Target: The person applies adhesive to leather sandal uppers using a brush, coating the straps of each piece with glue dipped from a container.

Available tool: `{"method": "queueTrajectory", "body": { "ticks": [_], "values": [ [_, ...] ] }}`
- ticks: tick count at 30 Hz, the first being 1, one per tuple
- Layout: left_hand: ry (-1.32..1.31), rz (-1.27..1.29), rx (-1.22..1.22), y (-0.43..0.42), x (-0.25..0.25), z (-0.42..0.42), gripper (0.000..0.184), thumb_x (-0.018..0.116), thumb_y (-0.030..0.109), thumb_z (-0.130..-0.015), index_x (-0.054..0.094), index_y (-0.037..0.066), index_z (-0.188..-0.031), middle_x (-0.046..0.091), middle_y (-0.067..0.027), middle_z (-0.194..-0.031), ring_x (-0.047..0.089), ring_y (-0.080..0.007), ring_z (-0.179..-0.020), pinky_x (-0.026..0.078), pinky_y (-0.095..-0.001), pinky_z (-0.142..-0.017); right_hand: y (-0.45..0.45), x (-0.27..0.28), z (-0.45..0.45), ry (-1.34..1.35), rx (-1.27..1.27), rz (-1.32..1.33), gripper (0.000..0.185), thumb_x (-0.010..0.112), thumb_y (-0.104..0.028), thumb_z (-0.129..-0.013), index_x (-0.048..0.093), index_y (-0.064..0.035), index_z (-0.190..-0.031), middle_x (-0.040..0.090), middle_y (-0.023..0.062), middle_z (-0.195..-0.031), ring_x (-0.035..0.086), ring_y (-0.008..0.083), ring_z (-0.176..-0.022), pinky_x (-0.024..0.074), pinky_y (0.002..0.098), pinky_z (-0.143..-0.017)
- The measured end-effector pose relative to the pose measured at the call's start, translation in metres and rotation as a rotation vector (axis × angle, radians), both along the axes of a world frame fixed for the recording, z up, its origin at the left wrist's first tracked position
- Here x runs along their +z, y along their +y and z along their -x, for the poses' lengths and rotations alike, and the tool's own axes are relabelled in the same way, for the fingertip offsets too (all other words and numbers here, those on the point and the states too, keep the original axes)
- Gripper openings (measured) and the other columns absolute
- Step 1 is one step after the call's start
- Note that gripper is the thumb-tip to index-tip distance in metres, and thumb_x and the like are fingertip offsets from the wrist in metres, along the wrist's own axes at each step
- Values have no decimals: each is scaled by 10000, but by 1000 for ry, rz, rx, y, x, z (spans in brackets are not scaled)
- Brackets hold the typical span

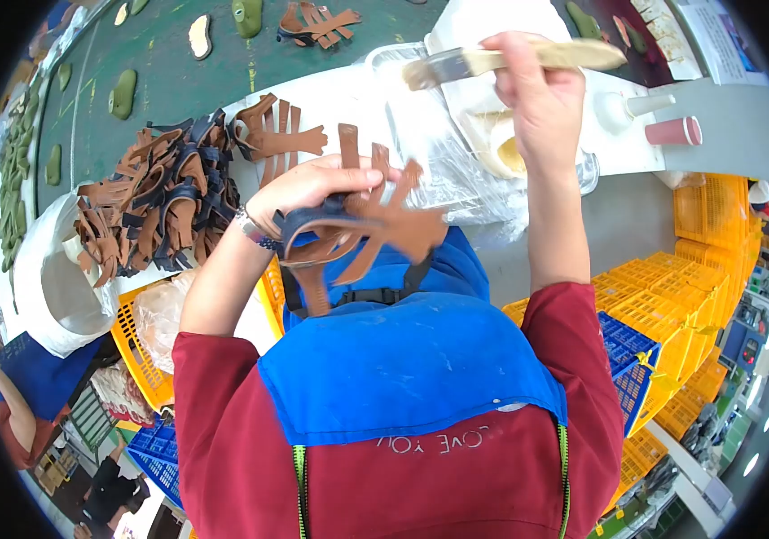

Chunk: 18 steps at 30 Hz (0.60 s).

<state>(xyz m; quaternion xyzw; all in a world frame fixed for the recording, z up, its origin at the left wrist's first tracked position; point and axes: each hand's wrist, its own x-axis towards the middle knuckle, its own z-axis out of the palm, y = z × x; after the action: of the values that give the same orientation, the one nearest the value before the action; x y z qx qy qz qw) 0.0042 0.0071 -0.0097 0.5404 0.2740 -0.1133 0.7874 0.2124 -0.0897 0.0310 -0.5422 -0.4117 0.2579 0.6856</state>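
Observation:
My left hand [320, 182] pinches a brown leather sandal upper [407, 226] with several loose straps and a dark lining, held over my blue apron. Raised on the other side, my right hand [541, 112] grips a brush [586, 55] by its pale wooden handle. The bristles point left and look slightly blurred. Below the brush, a white container [483, 121] with something yellowish in it stands on a tray [429, 148] wrapped in clear plastic. A heap of similar uppers [169, 193] lies left of my left hand.
A green belt [178, 81] carries green soles [122, 94] and another upper [317, 25]. A red cup [673, 131] lies at the right. Yellow crates [663, 292] and a blue crate [625, 355] are stacked right. A plastic-lined bin [39, 278] and a person's arm [12, 400] are left.

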Motion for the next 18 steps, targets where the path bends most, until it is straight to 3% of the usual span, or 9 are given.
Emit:
{"method": "queueTrajectory", "body": {
  "ticks": [1, 3, 4, 5, 6, 12, 15, 18],
  "values": [
    [-45, 217, 76, 5, -2, 3, 309, 561, 205, -822, 548, 11, -1061, 576, -44, -865, 562, -93, -755, 447, -194, -633, -3, -3, -2, 84, -25, -15, 234, 558, -198, -846, 603, 23, -904, 472, -30, -583, 377, 28, -501, 285, 174, -448],
    [-139, 246, 351, 2, -20, 4, 322, 588, 176, -800, 520, -4, -1058, 578, -72, -872, 593, -134, -729, 495, -227, -606, -6, -15, 2, 78, -71, -18, 265, 536, -188, -858, 553, 39, -995, 490, 1, -664, 418, 48, -563, 344, 176, -504],
    [-207, 438, 324, 5, -20, 5, 324, 597, 121, -783, 495, -16, -1058, 580, -97, -896, 605, -166, -782, 516, -270, -683, -5, -25, 7, 38, -91, -25, 268, 542, -185, -855, 546, 39, -1003, 504, 11, -704, 435, 55, -590, 365, 181, -528],
    [-197, 417, 373, 7, -23, 5, 326, 596, 115, -781, 493, -16, -1061, 580, -103, -910, 606, -167, -787, 515, -273, -687, -5, -33, 10, -2, -111, -29, 272, 547, -182, -852, 538, 38, -1012, 518, 21, -744, 452, 63, -616, 385, 187, -551],
    [-186, 397, 420, 6, -27, 6, 328, 595, 109, -780, 491, -17, -1064, 580, -108, -924, 606, -169, -791, 514, -276, -690, -6, -38, 13, 65, 9, 46, 308, 587, -153, -819, 519, 26, -1060, 534, 43, -844, 503, 99, -734, 429, 212, -669],
    [-249, 419, 483, -2, -22, 6, 313, 582, 74, -775, 481, -22, -1055, 593, -123, -902, 614, -171, -741, 514, -276, -653, 2, -62, 47, -62, 15, 22, 339, 632, -98, -762, 550, 2, -1076, 567, 54, -920, 530, 113, -801, 432, 224, -746],
    [-258, 406, 469, -6, -23, 4, 272, 554, 60, -788, 485, -26, -1036, 596, -129, -878, 616, -170, -657, 510, -261, -582, 1, -59, 45, -188, -132, 88, 257, 597, -119, -799, 581, 18, -1016, 590, 48, -862, 525, 91, -737, 433, 203, -697],
    [-252, 325, 541, -11, -9, -3, 358, 519, 56, -805, 443, -53, -1136, 590, -125, -868, 605, -164, -674, 491, -239, -561, -5, -40, 19, -58, -193, 78, 213, 563, -178, -832, 635, 5, -914, 569, -1, -689, 477, 49, -598, 390, 174, -549]
  ]
}}
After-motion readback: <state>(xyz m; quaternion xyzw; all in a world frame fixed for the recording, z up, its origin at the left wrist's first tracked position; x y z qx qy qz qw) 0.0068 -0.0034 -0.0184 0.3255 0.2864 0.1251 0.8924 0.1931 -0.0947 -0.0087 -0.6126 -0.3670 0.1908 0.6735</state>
